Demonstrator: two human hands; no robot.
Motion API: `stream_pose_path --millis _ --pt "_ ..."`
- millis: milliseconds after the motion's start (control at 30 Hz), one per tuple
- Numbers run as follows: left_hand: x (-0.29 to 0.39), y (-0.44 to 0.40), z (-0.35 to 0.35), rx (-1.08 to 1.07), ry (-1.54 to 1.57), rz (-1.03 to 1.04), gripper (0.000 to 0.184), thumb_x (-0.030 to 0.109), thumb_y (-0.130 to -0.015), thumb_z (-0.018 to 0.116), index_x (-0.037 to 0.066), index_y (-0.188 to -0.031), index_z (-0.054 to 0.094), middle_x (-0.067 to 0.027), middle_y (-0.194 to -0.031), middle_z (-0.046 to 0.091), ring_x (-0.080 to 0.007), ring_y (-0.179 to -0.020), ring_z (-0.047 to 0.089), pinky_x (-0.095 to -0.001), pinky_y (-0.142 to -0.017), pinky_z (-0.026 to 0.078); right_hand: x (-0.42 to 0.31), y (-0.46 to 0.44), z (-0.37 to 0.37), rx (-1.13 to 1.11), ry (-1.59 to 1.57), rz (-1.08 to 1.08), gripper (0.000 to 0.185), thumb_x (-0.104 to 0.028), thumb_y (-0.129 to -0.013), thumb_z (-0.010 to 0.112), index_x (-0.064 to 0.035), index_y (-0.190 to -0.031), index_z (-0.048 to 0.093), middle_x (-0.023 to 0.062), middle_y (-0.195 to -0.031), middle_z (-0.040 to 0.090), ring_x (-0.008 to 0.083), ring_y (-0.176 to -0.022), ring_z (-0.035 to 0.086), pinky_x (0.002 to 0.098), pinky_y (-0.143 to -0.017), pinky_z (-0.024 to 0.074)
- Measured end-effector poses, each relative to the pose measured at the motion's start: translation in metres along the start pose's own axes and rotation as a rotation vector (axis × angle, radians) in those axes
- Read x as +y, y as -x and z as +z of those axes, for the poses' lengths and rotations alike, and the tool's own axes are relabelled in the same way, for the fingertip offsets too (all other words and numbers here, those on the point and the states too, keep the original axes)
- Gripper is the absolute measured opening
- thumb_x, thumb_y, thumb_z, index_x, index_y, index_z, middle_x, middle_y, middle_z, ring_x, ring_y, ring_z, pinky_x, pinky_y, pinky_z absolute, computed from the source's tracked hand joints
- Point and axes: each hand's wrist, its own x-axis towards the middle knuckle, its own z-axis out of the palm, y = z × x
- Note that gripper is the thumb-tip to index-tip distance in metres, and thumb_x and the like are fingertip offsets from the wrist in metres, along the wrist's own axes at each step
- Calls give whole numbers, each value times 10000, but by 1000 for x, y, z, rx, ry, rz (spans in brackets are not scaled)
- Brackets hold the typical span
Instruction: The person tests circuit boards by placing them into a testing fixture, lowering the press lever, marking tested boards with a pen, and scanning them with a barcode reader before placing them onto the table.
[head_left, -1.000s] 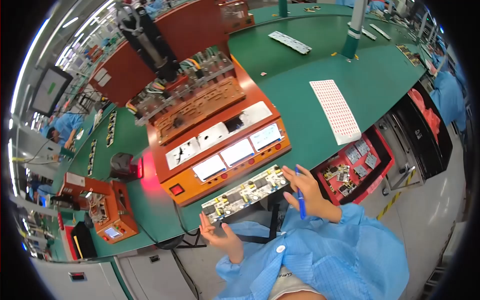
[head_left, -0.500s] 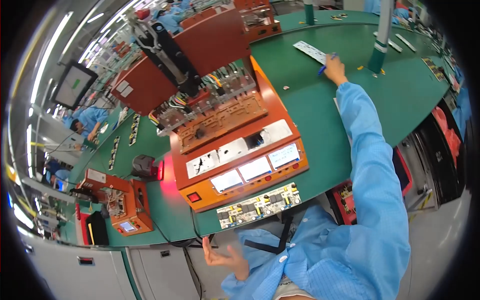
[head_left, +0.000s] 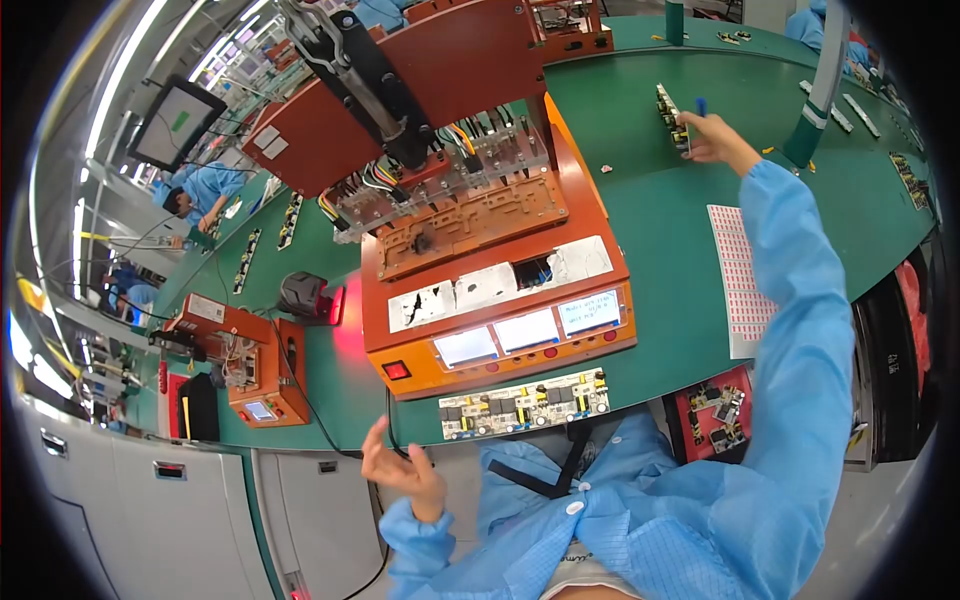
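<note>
bench spans the frame; left hand, lower centre, empty, fingers loosely spread, is far off; right hand, upper right, grips a circuit board near its lower end, long axis steep, leaning up-left from the fingers.

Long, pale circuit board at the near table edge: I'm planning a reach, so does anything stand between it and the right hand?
Yes: the boxy orange machine stands across the straight line from the right hand to the pale circuit board. Going around the machine's right side seems possible.
</note>
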Motion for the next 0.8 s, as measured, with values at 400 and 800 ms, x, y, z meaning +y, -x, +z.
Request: stream_pose_path --millis 400,800 --pt "97 -118 109 -662 3 616 649 170 -691 786 87 -1289 547 -131 -1367 519 -322 -1277 476 -491 -1045 386 53 329 6 -511 -130 -466 397 -227 -792 700 -84 -598 385 54 -666 557 109 -623 556 273 -552 460" --pt "50 -126 86 -632 -206 736 467 108 -709 737 67 -1163 638 -86 -1035 627 -265 -959 630 -395 -893 502 -5 315 98 -603 161 -867 483 -170 -863 728 -65 -623 322 3 -586 322 76 -578 310 290 -506 257"
